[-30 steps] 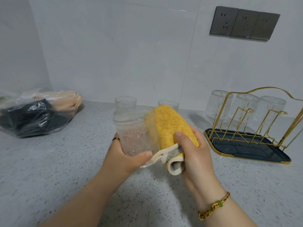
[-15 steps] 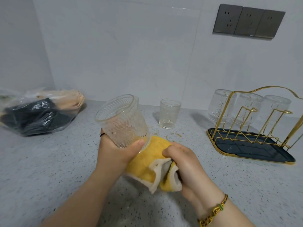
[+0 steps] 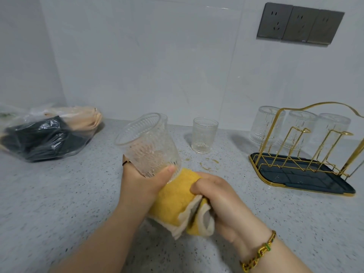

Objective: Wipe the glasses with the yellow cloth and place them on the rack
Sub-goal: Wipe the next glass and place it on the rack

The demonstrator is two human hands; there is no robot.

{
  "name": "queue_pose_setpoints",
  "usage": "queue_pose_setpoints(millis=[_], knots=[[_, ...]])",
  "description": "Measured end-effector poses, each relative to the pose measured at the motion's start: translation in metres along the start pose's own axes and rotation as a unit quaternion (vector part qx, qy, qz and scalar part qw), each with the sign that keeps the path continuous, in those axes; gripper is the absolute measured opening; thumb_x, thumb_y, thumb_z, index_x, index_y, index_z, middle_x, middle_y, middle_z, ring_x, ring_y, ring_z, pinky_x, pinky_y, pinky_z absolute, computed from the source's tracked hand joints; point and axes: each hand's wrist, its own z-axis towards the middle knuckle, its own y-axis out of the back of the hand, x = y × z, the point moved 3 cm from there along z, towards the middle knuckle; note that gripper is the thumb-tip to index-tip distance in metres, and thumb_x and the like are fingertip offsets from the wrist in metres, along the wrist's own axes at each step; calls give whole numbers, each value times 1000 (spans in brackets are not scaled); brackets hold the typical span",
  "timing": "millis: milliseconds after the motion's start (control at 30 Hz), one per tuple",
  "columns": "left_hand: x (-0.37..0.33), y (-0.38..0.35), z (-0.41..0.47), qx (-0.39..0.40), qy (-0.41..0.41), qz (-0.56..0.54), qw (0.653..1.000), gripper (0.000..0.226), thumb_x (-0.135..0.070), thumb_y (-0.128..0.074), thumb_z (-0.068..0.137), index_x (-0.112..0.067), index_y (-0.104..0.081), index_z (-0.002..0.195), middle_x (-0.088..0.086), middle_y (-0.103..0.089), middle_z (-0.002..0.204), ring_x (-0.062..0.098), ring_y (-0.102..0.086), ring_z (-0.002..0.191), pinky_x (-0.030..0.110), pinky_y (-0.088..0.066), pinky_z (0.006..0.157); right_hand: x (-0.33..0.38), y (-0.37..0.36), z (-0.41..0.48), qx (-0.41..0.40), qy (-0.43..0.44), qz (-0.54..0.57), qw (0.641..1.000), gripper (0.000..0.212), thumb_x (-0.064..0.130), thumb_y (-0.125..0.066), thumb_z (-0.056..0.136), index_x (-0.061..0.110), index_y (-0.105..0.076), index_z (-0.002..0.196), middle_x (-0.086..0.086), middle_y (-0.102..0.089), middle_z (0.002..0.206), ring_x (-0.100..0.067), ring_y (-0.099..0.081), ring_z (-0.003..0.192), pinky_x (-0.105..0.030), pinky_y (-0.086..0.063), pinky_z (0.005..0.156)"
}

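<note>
My left hand [image 3: 140, 182] grips a ribbed clear glass [image 3: 147, 143] near its base, mouth tilted up and to the left. My right hand [image 3: 220, 200] holds the yellow cloth [image 3: 173, 200] bunched against the glass's bottom. Behind the held glass, the rim of another glass [image 3: 164, 117] peeks out. A further glass [image 3: 204, 134] stands upright on the counter. The gold wire rack [image 3: 307, 146] on its dark tray [image 3: 307, 178] sits at the right, with three glasses [image 3: 265, 125] upside down on its far pegs.
A plastic bag [image 3: 43, 138] with dark and beige contents lies at the back left of the speckled counter [image 3: 59, 203]. Brownish ring stains [image 3: 205, 166] mark the counter near the standing glass. Wall sockets [image 3: 299, 24] are mounted above the rack.
The glass went from lying sideways with the cloth over its mouth to tilted mouth-up, and the cloth dropped below to its base. Since half a second ago little has changed.
</note>
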Motion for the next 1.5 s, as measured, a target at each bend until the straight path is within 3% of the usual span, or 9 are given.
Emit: queue_pose_setpoints(millis=[367,600,700,867,1000,1167,1233,1333,1500], knots=[[-2,-8,-9,83,-29,7,996,52,-14,-82,58,-27,-49,97,-12,-59,93,-17,-59,73,1,-45,60,4,17,8,-71,5,109,991,25,-2,-51,74,12,-39,58,-2,-36,50,-17,-38,53,-30,-31,57],[-7,3,4,24,-11,-17,1000,69,-27,-80,42,-26,-49,103,-8,-60,97,6,-59,89,27,-49,79,9,14,1,2,-18,25,1000,21,9,-50,51,7,-53,72,-3,-46,56,-15,-47,57,-24,-37,54],[-13,6,4,35,-49,36,998,67,-3,-83,58,-21,-46,111,-14,-55,91,-6,-58,77,4,-45,62,22,30,1,-70,11,36,997,13,-1,-56,67,7,-54,78,-5,-49,64,-17,-49,63,-27,-39,58],[-8,-1,-5,179,-101,174,963,89,-35,-82,44,-48,-37,119,-24,-54,106,-16,-53,94,0,-42,69,36,53,-2,-203,130,112,964,19,-3,-44,82,15,-49,82,-3,-41,69,-15,-41,59,-28,-33,54],[-6,-10,-10,245,-134,307,910,81,-61,-62,37,-75,-17,103,-39,-39,111,-18,-41,104,8,-36,83,46,54,-10,-246,239,-30,939,25,9,-53,70,30,-48,82,6,-49,75,-4,-51,53,-18,-42,42],[-3,-9,-7,255,-148,350,889,79,-62,-60,37,-75,-16,103,-42,-35,105,-18,-40,100,8,-34,81,46,33,-15,-107,290,-200,930,27,14,-59,70,32,-47,87,19,-58,73,7,-52,56,-10,-42,45],[-1,-8,-6,254,-156,348,889,78,-63,-58,37,-72,-19,105,-40,-36,107,-13,-42,101,9,-34,81,43,31,-13,-53,291,-223,929,29,24,-59,69,35,-48,94,22,-58,98,16,-54,74,-4,-42,62],[0,-6,-5,251,-163,351,887,78,-62,-57,38,-72,-18,104,-41,-34,107,-19,-38,102,3,-32,78,45,37,-10,-9,260,-211,942,27,38,-51,70,35,-56,97,19,-55,116,20,-51,93,0,-39,77],[-2,-8,-8,270,-173,351,880,78,-61,-57,38,-67,-26,110,-37,-37,109,-7,-42,102,4,-33,78,50,56,-9,26,239,-157,958,20,33,-54,75,25,-71,81,21,-65,102,6,-59,99,-7,-46,81]])
